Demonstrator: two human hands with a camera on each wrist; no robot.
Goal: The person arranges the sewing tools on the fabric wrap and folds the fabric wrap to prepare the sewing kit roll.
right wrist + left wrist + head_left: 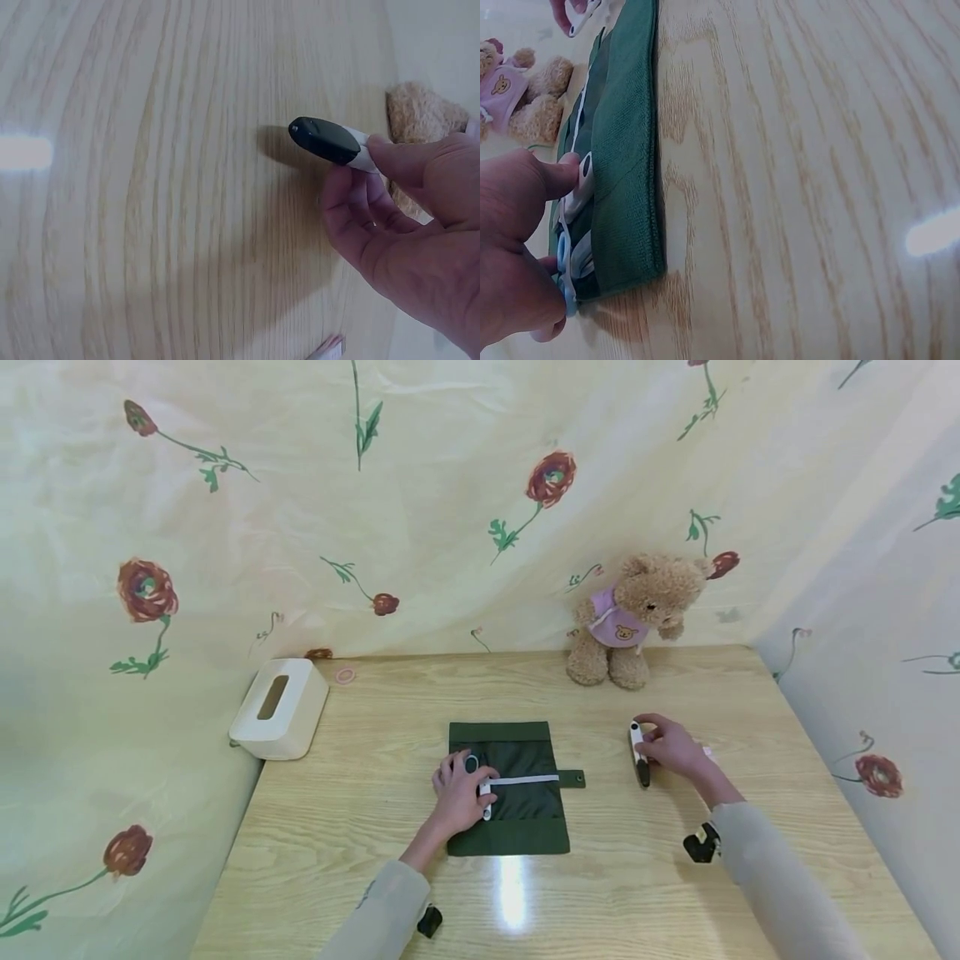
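A dark green fabric roll-up pouch [510, 839] lies spread on the table, a white elastic band across its middle and a snap tab at its right. Over its left part is my left hand [459, 797], thumb and finger on a slim white tool [579, 191] tucked at the band. Beside that tool a light-blue loop [571, 296], perhaps a scissors handle, shows partly behind the fingers. To the right of the pouch, my right hand [671, 747] pinches a white tool with a black end [326, 140] between thumb and fingers, close above the tabletop.
A white tissue box [300, 727] stands at the table's left edge, with a small pink ring [345, 676] near it. Against the back curtain sits a teddy bear [628, 622] in a pink shirt. A small pale item [708, 752] lies behind my right wrist.
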